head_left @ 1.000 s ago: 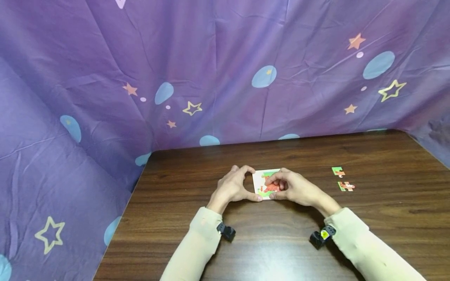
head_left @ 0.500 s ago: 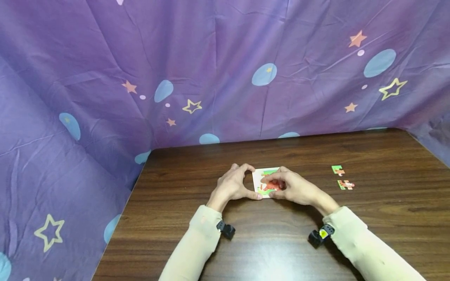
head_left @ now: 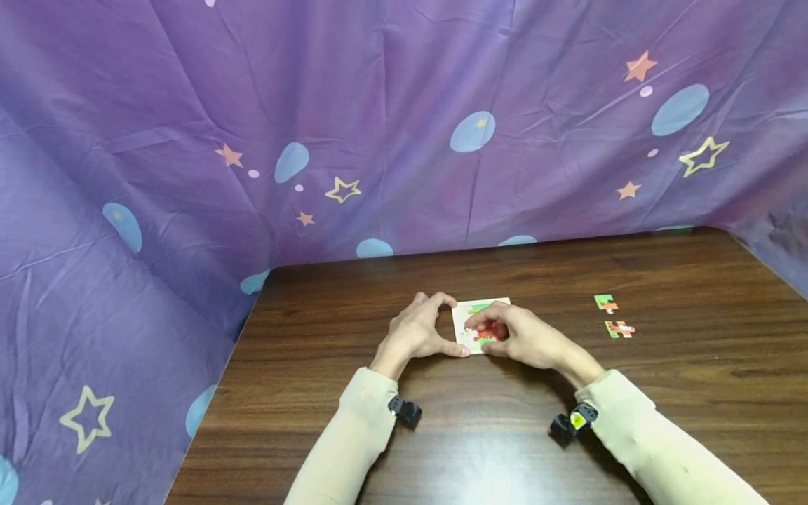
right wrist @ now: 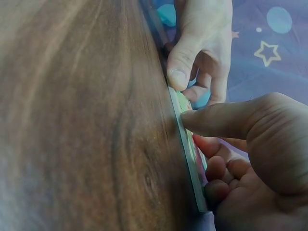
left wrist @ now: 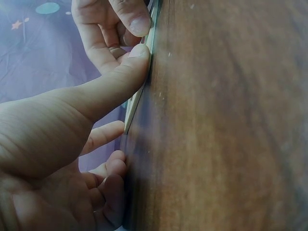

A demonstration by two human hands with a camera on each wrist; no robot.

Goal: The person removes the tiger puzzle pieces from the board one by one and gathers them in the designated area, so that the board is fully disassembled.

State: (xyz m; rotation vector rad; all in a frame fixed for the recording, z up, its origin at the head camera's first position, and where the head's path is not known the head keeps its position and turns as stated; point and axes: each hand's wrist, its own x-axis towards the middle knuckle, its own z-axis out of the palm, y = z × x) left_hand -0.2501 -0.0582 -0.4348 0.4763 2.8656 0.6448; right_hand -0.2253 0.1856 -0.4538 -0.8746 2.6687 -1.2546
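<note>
A white-bordered puzzle tray (head_left: 460,328) lies toward the worktop's (head_left: 701,351) far edge, its red-and-green picture partly covered by the right hand (head_left: 533,337); those fingers are bent, any piece pinched there hidden. The left hand (head_left: 413,330), thumb and finger spread wide, grips the tray. Rightward lie two loose puzzle pieces (head_left: 620,329).

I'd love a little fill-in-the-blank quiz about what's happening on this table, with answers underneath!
The number of loose puzzle pieces lying apart from the puzzle board is ____.
The hand nearer those pieces is the person's ____ one.
Behind the table hangs a curtain coloured mainly ____.

Missing words: two; right; purple.
</note>
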